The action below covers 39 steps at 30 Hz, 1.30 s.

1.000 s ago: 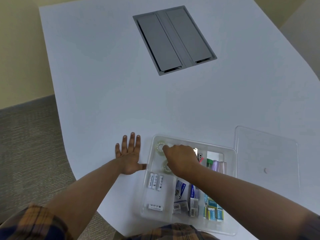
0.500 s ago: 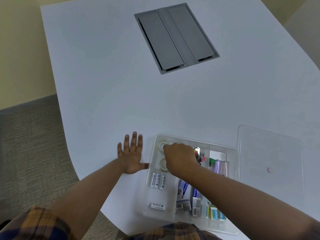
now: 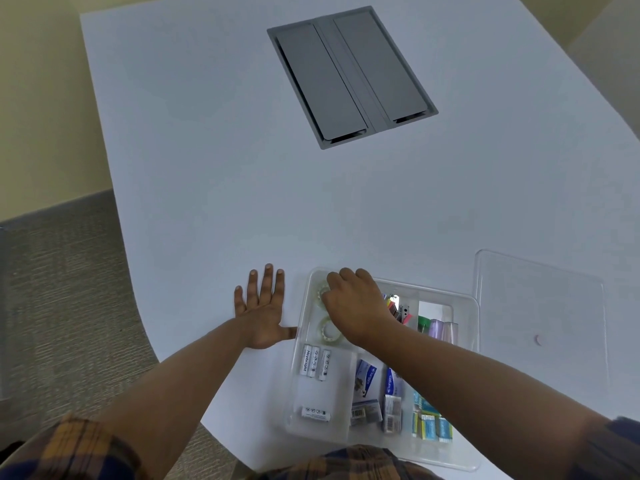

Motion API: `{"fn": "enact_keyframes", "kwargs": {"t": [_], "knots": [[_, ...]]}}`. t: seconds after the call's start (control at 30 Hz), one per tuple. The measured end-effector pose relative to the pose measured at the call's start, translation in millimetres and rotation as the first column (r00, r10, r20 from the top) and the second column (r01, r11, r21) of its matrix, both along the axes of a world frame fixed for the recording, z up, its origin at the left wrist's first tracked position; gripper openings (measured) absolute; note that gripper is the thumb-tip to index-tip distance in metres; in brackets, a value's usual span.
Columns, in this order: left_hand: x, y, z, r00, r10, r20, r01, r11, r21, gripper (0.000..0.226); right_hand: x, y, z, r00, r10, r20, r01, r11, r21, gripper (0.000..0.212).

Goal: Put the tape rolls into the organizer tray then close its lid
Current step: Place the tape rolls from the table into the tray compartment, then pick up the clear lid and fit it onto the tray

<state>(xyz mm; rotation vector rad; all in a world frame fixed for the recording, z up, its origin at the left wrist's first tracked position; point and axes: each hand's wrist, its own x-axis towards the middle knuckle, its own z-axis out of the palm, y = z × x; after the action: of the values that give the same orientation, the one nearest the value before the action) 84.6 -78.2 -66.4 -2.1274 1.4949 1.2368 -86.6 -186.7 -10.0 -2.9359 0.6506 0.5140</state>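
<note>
A clear plastic organizer tray [image 3: 465, 303] sits at the near edge of the white table. Two clear tape rolls lie in its far left compartment: one tape roll [image 3: 329, 331] nearer me, the other tape roll [image 3: 321, 292] at the far corner. My right hand [image 3: 356, 303] is curled over that compartment, fingertips on the far roll; whether it grips the roll is hidden. My left hand [image 3: 261, 311] lies flat and spread on the table, thumb touching the tray's left wall. The clear lid [image 3: 540, 327] lies flat to the right of the tray.
Other tray compartments hold white batteries [image 3: 315, 362], small boxes [image 3: 365, 386], blue-yellow packs [image 3: 431, 424] and coloured clips. A grey cable hatch [image 3: 349, 74] is set into the table's far middle. The table's curved left edge drops to carpet.
My right hand has shifted slightly toward the tray's far left corner, over the far tape roll. My left hand has stayed flat beside the tray.
</note>
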Motion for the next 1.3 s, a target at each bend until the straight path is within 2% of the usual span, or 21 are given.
{"fn": "enact_keyframes", "kwargs": {"t": [0.27, 0.5, 0.63, 0.7, 0.8, 0.93, 1.1, 1.17, 1.23, 1.3], "knots": [[-0.1, 0.7, -2.0, 1.000, -0.003, 0.012, 0.003, 1.000, -0.010, 0.116, 3.4, 0.0, -1.8, 0.993, 0.112, -0.049, -0.113, 0.993, -0.019, 0.017], [0.2, 1.7, -5.5, 1.000, -0.004, 0.010, 0.005, 1.000, -0.013, 0.117, 3.3, -3.3, -3.1, 0.989, -0.010, -0.145, 0.018, 0.998, 0.053, 0.028], [1.9, 2.6, -8.4, 1.000, 0.003, 0.006, -0.003, 1.000, -0.019, 0.117, -7.5, -4.2, -2.4, 0.994, -0.106, -0.025, 0.108, 0.989, 0.104, 0.038], [1.9, 3.3, -9.8, 1.000, 0.009, 0.006, -0.008, 1.000, -0.026, 0.117, -15.1, -3.0, 1.5, 0.980, -0.186, 0.064, 0.177, 0.975, 0.131, 0.035], [1.9, 4.6, -11.5, 1.000, 0.021, 0.005, -0.021, 0.999, -0.045, 0.117, -35.1, -1.7, 11.8, 0.896, -0.371, 0.244, 0.325, 0.923, 0.206, 0.031], [1.9, 6.8, -12.7, 0.999, 0.036, 0.003, -0.035, 0.996, -0.087, 0.117, -84.5, 0.7, 27.5, 0.711, -0.575, 0.405, 0.542, 0.815, 0.204, 0.024], [-0.2, 13.1, -15.3, 0.996, 0.074, 0.059, -0.062, 0.979, -0.194, 0.117, -170.4, 6.6, 32.3, 0.510, -0.793, 0.334, 0.771, 0.593, 0.232, 0.022], [-2.0, 15.2, -12.2, 0.991, 0.101, 0.093, -0.071, 0.956, -0.286, 0.111, -202.4, 15.2, 30.7, 0.404, -0.863, 0.302, 0.840, 0.481, 0.251, 0.018], [-7.2, 18.5, -6.8, 0.979, 0.203, 0.011, -0.181, 0.894, -0.409, 0.091, -229.8, 27.8, 27.8, 0.328, -0.910, 0.252, 0.889, 0.388, 0.244, 0.015], [-16.8, 26.9, 3.6, 0.904, 0.378, -0.200, -0.427, 0.777, -0.462, 0.070, -252.8, 44.6, 22.3, 0.322, -0.932, 0.165, 0.908, 0.354, 0.226, 0.015]]}}
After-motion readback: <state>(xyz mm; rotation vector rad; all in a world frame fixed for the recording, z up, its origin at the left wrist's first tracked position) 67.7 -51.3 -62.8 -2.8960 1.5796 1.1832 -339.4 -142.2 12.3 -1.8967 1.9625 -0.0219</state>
